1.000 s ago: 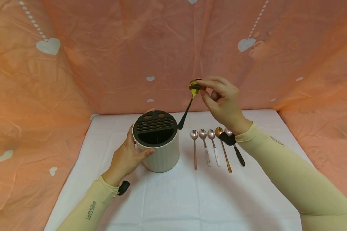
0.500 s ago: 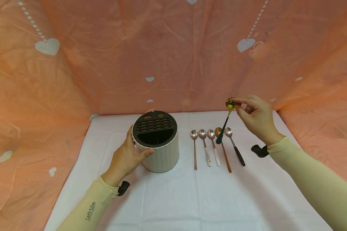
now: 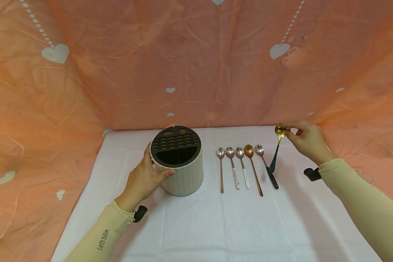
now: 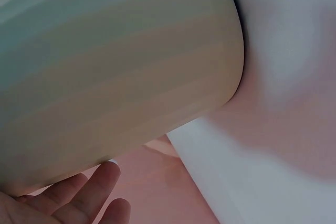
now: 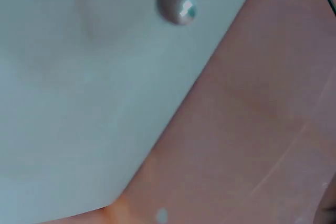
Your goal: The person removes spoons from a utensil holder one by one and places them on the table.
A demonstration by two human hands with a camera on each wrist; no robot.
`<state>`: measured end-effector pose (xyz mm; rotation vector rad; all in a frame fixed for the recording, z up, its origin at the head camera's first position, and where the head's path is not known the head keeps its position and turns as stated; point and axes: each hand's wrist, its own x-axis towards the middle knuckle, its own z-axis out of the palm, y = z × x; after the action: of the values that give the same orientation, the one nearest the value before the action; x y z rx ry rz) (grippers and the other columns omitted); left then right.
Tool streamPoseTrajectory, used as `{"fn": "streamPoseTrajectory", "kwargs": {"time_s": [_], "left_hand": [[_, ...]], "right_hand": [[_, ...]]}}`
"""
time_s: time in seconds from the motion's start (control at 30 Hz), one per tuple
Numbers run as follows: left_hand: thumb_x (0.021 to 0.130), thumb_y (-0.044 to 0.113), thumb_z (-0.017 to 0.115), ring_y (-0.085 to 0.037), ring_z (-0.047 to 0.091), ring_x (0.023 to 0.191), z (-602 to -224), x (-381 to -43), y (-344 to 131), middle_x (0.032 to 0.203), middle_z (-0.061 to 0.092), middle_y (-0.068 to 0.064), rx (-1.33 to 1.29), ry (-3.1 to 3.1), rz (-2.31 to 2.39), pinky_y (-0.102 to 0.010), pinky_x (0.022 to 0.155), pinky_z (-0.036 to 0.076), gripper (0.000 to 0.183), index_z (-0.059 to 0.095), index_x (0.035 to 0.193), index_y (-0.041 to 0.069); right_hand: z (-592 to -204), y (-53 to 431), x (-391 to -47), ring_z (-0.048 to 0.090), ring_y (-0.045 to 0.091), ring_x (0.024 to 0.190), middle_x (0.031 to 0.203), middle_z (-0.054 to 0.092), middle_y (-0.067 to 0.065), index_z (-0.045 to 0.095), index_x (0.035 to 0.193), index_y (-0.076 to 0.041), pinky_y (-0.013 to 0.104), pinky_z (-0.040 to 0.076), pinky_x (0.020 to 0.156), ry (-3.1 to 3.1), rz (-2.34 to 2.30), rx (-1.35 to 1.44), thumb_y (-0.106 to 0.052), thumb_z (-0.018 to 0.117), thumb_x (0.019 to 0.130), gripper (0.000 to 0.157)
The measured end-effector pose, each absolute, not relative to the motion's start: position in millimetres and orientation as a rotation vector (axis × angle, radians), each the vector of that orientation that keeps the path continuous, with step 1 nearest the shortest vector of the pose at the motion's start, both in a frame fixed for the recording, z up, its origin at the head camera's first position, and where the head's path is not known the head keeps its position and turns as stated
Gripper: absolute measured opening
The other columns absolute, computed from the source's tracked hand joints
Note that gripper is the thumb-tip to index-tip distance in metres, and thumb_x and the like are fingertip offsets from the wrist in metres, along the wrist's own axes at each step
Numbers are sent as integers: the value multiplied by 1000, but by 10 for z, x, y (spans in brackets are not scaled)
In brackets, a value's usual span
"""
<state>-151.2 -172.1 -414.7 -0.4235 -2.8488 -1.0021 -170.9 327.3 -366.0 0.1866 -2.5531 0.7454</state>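
Note:
My left hand (image 3: 144,180) grips the side of a white ribbed utensil holder (image 3: 185,180), thumb across its front. The holder stands upright under a black slotted lid (image 3: 175,145). In the left wrist view, fingers (image 4: 102,182) touch the holder's wall (image 4: 131,66). At the right, my right hand (image 3: 309,142) pinches a spoon (image 3: 276,156) by its gold bowl. Its dark handle hangs down, its end overlapping the black handle of the rightmost spoon (image 3: 264,163) in the head view. Only a dark strip of the held spoon shows in the right wrist view.
Left of that rightmost spoon lie a copper-gold spoon (image 3: 253,167), two spoons with white handles (image 3: 246,178), and a rose-coloured spoon (image 3: 221,174), all in a row. A white cloth (image 3: 196,225) covers the table. Pink-orange drapes (image 3: 196,65) enclose its back and sides.
My right hand has carried the spoon rightward and down from beside the holder, past the row of spoons to its right end. The left hand and holder have stayed put.

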Motion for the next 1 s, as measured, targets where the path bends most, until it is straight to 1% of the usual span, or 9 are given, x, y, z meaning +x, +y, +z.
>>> {"fn": "streamPoseTrajectory", "kwargs": {"time_s": [0.1, 0.3, 0.37, 0.47, 0.5, 0.57, 0.7, 0.93, 1.0], "left_hand": [[80, 63, 74, -40, 60, 114, -4150, -1513, -1718, 135, 56, -25, -426, -2851, -1005, -60, 78, 48, 116, -2, 160, 26], [81, 64, 73, -40, 60, 114, -4149, -1507, -1718, 135, 55, -26, -412, -2863, -996, -60, 78, 48, 116, -1, 160, 22], [81, 65, 72, -41, 60, 114, -4146, -1505, -1718, 135, 55, -27, -405, -2870, -992, -60, 78, 48, 117, -1, 160, 21], [81, 66, 71, -41, 60, 114, -4140, -1503, -1717, 134, 56, -27, -409, -2871, -990, -60, 78, 48, 116, -2, 160, 20], [81, 66, 71, -41, 60, 114, -4140, -1504, -1715, 133, 56, -27, -409, -2869, -991, -60, 77, 48, 116, -2, 160, 21], [81, 65, 72, -40, 60, 114, -4140, -1504, -1713, 133, 57, -25, -412, -2866, -996, -60, 77, 48, 115, -1, 160, 23], [80, 63, 74, -39, 60, 113, -4138, -1506, -1702, 133, 58, -23, -408, -2864, -1006, -59, 77, 48, 114, 0, 160, 27], [81, 65, 72, -40, 60, 114, -4126, -1494, -1706, 134, 57, -24, -401, -2872, -996, -60, 78, 48, 115, -1, 160, 24], [81, 65, 72, -40, 60, 114, -4123, -1494, -1708, 135, 56, -25, -405, -2869, -991, -60, 77, 48, 115, -1, 160, 23]], "right_hand": [[-3715, 3357, -1727, 48, 13, 54, 93, 70, 10, 79, 103, -9, 26, 36, 44, -2636, 754, 163, -2, 74, 86, 19], [-3823, 3514, -1766, 46, 17, 52, 94, 72, 10, 79, 106, -10, 29, 36, 43, -2754, 768, 182, -2, 72, 87, 21], [-3862, 3560, -1783, 43, 17, 51, 90, 73, 8, 79, 105, -10, 29, 35, 42, -2790, 781, 187, -2, 72, 88, 20], [-3922, 3620, -1809, 41, 16, 49, 78, 72, 5, 79, 105, -9, 29, 33, 43, -2850, 779, 208, -3, 72, 89, 19], [-3941, 3635, -1810, 40, 16, 49, 77, 72, 4, 79, 105, -10, 29, 33, 43, -2876, 780, 206, -3, 71, 89, 19], [-3979, 3662, -1827, 39, 17, 50, 82, 72, 5, 78, 106, -10, 29, 32, 44, -2929, 771, 215, -5, 71, 90, 19], [-4055, 3701, -1854, 41, 19, 56, 100, 73, 10, 78, 106, -12, 31, 33, 48, -3020, 729, 237, -5, 70, 91, 19], [-4156, 3706, -1918, 47, 22, 68, 108, 72, 15, 78, 107, -11, 35, 39, 59, -3071, 724, 278, -1, 68, 90, 22], [-4175, 3699, -1933, 52, 23, 75, 109, 72, 14, 78, 107, -11, 37, 41, 64, -3087, 726, 276, -1, 68, 90, 22]]}}
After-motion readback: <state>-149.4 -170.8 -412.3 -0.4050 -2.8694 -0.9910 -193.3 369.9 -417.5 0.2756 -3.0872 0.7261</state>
